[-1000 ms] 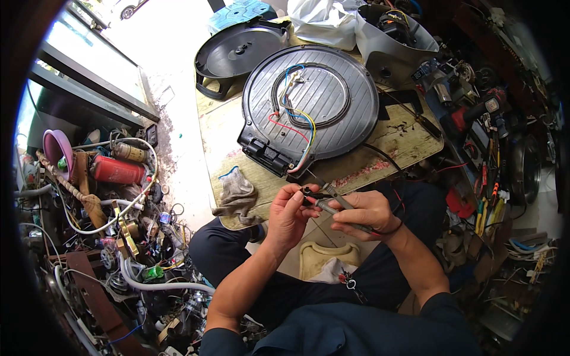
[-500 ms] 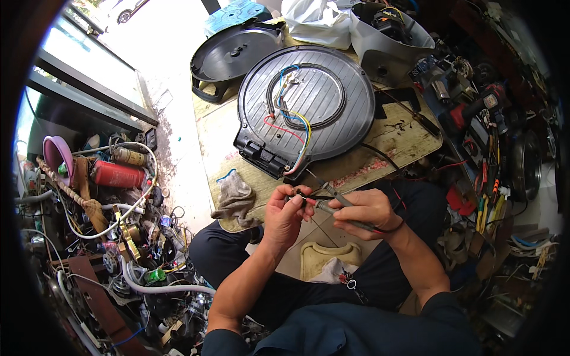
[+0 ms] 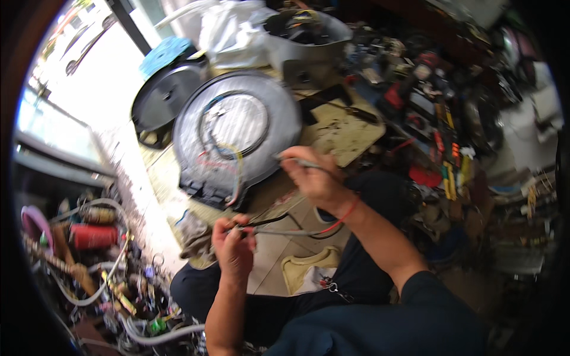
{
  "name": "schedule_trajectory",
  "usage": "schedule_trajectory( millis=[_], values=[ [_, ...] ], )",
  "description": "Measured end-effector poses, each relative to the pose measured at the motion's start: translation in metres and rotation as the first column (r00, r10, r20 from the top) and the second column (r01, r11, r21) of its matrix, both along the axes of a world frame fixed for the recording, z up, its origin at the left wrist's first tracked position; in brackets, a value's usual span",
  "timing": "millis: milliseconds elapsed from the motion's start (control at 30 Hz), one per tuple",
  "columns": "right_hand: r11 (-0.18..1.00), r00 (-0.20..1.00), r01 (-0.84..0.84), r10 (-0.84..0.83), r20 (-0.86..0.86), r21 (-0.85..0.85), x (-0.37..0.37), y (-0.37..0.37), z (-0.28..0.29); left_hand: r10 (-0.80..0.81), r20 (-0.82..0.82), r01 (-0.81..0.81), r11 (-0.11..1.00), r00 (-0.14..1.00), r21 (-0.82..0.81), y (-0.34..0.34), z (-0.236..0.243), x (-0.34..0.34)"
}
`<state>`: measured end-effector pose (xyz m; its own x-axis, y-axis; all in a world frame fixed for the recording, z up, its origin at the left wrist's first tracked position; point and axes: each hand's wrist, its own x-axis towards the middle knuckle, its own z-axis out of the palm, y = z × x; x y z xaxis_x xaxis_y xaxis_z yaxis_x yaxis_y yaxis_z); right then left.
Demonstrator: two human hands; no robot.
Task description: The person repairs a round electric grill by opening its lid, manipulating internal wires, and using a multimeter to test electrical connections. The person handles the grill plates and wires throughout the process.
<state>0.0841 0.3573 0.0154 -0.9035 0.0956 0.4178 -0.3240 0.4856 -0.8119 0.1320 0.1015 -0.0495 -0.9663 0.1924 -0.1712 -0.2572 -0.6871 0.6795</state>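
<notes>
My left hand (image 3: pixel 235 246) is closed in a pinch on the end of a black cord (image 3: pixel 270 222) and on a grey test probe (image 3: pixel 276 232), whose red lead (image 3: pixel 351 209) runs up to my right wrist. My right hand (image 3: pixel 317 181) holds a second slim grey test probe (image 3: pixel 306 163), raised beside the near right rim of the round griddle half. That griddle half (image 3: pixel 279 118) lies on the board with its ribbed inside up, a ring-shaped channel and coloured wires (image 3: pixel 237 163) on it. A black hinge block (image 3: pixel 205 193) sits at its near edge. Motion blurs both hands' fingertips.
A worn wooden board (image 3: pixel 350 139) carries a second black round shell (image 3: pixel 163 98), a grey glove (image 3: pixel 196 234) and a screwdriver (image 3: pixel 362 114). Behind stand a white bag (image 3: pixel 234 35) and a grey bin (image 3: pixel 309 50). Tools and scrap crowd both sides; a cream stool (image 3: pixel 294 270) is below.
My right hand has moved up and away from my left, with a probe toward the griddle half. The other probe stays in my left hand with the cord. The view has turned right.
</notes>
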Motion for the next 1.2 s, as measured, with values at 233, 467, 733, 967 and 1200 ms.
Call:
schedule_trajectory(
  millis=[233,467,733,967,1200],
  values=[
    [0.999,0.996,0.009,-0.004,-0.092,0.044,-0.003,0.002,-0.003,0.010,0.013,-0.010,1.000,1.000,0.006,0.008,0.002,0.001],
    [0.998,0.996,0.009,-0.004,-0.089,0.060,-0.001,0.002,-0.005,0.023,0.035,-0.023,1.000,0.999,-0.008,0.010,0.005,0.002],
    [0.998,0.997,0.006,-0.001,-0.076,0.058,-0.001,0.000,-0.003,0.027,0.051,-0.025,0.998,0.998,-0.053,0.009,0.010,0.004],
    [0.998,0.997,0.009,-0.005,-0.073,0.056,-0.001,0.000,-0.001,0.044,0.041,-0.040,0.995,0.998,-0.093,0.011,0.010,0.005],
    [0.999,0.996,0.006,-0.001,-0.091,0.054,0.000,0.001,-0.001,0.033,0.041,-0.030,0.997,0.999,-0.069,0.014,0.011,0.006]
  ],
)
